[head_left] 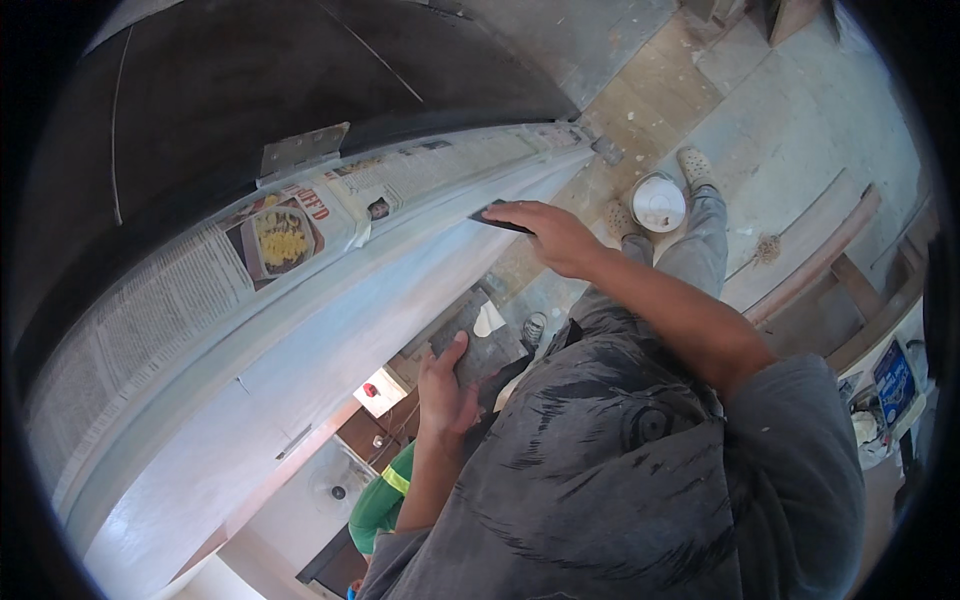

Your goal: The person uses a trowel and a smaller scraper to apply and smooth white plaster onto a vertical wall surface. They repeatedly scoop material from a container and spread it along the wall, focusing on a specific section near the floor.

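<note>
My right hand (540, 225) grips a thin black flat pad (483, 219) against the white-coated edge (420, 235) of a long beam or frame. Along it, printed newspaper (180, 300) covers a strip beside a dark panel (220, 90), where a metal hinge (305, 150) sticks out. My left hand (443, 385) is lower, below the white face (270, 380), with thumb and forefinger apart; I see nothing clearly held in it. A white bucket (660, 200) stands between my feet, with pale material in or on its top.
Another person in a green garment (378, 500) is below at my left, near a white fan (330, 475). Wooden boards (840, 250) lie at the right, near a blue-labelled package (890, 380). The speckled floor (760, 130) has scraps on it.
</note>
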Action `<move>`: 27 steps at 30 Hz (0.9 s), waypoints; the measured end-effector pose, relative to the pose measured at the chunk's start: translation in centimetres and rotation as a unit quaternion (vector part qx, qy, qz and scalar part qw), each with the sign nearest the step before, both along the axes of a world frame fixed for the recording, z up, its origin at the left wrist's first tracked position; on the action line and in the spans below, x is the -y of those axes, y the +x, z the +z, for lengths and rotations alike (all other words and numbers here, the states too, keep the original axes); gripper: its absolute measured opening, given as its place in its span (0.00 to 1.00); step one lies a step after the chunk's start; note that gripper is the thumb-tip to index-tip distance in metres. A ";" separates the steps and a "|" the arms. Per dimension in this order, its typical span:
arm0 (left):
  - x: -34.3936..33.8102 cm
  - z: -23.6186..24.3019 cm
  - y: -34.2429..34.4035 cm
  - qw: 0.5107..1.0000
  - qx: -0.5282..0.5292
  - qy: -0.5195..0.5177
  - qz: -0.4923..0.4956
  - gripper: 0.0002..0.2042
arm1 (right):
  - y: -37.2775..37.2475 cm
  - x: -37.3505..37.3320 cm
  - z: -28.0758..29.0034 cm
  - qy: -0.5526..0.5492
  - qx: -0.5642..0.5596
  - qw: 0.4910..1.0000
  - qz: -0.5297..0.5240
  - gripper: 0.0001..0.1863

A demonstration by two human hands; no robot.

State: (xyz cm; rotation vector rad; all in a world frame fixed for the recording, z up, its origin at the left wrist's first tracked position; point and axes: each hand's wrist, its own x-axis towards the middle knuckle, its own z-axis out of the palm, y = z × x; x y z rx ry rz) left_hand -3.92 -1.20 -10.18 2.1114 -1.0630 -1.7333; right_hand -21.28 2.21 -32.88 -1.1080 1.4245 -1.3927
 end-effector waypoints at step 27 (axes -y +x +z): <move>0.9 0.7 -2.9 0.991 -0.008 -0.127 -0.048 0.17 | -6.3 -5.3 2.7 -0.074 -0.094 0.988 0.100 0.29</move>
